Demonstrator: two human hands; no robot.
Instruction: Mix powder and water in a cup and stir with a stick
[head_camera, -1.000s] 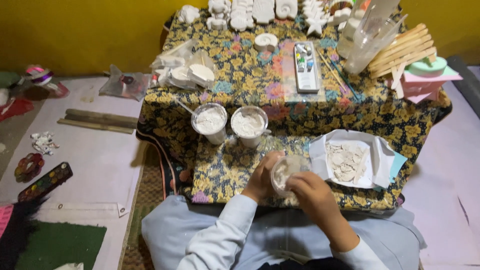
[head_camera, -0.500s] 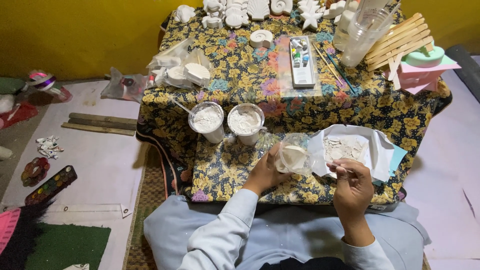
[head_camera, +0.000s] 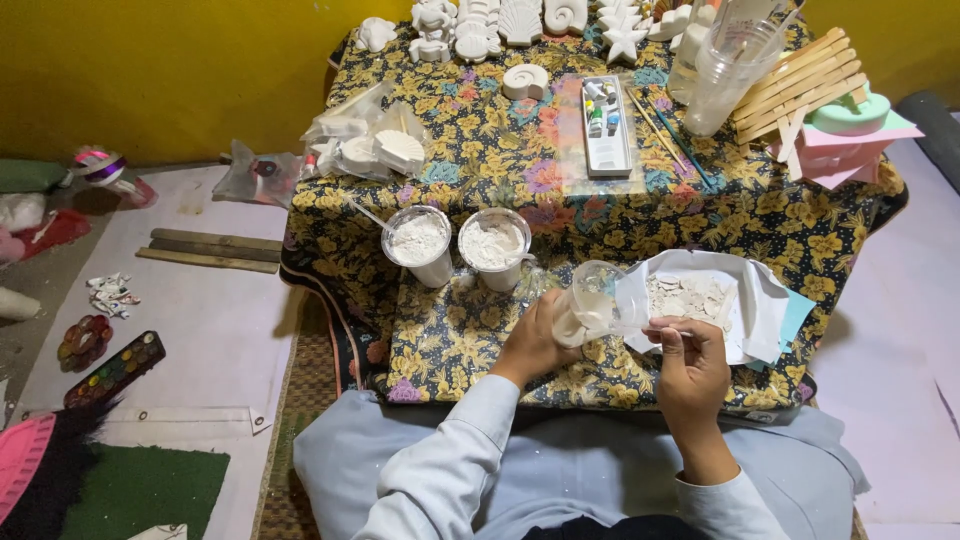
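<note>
Over floral cloth (head_camera: 480, 150), hands flank tilted cup (head_camera: 592, 300)

yellow floral tablecloth (head_camera: 800, 235); white powder (head_camera: 418, 240)

Clear plastic bags (head_camera: 365, 140) with white plaster pieces, desk's left edge. Crumpled clear bag (head_camera: 255, 178) on floor beside it. White paint-tube box (head_camera: 607, 125), rectangular, desk centre-back.

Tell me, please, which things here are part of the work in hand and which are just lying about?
In use: left hand holding a tilted clear cup; right hand beside it; white bag of plaster bits; two cups of white powder.

Lying about: paint tubes, wooden sticks, plaster shells, paint palette.
</note>
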